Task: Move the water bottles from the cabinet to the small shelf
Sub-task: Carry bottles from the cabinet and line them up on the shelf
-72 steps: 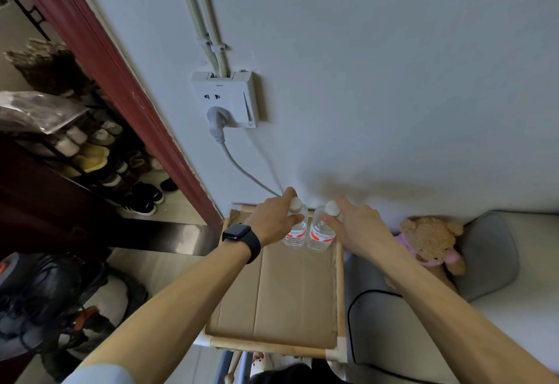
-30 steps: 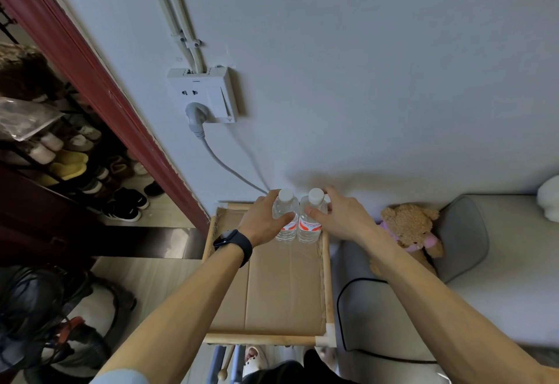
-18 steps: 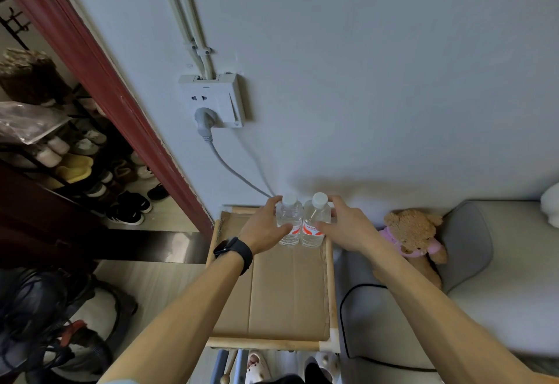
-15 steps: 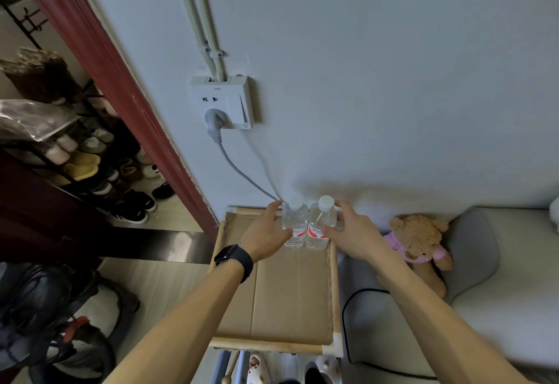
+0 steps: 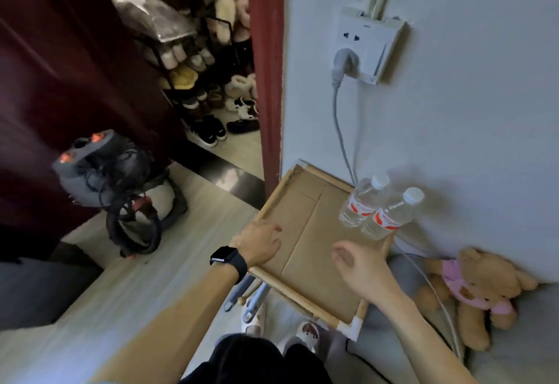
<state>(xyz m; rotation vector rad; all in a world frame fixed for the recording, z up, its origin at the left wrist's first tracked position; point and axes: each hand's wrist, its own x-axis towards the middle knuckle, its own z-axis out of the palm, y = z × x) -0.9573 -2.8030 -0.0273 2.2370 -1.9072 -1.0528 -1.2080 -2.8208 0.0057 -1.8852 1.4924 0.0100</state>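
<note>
Two clear water bottles with white caps and red labels stand upright side by side at the back right corner of the small shelf point(image 5: 305, 232), which has a wooden frame and a cardboard top. The left bottle point(image 5: 361, 200) touches the right bottle point(image 5: 390, 216). My left hand point(image 5: 260, 243), with a black watch on the wrist, hovers over the shelf's left side, fingers loosely curled, holding nothing. My right hand point(image 5: 355, 259) hangs over the shelf's front right, relaxed and empty, a short way in front of the bottles.
A grey cable point(image 5: 340, 129) runs from a wall socket point(image 5: 367, 48) down behind the bottles. A teddy bear point(image 5: 472, 287) lies on a grey cushion at the right. A vacuum cleaner point(image 5: 118, 190) stands on the floor at the left, before a dark red door. A shoe rack point(image 5: 205, 87) shows through the doorway.
Both hands have let go of the bottles and drawn back toward me. The bottles stay standing at the shelf's back corner. My view has swung left.
</note>
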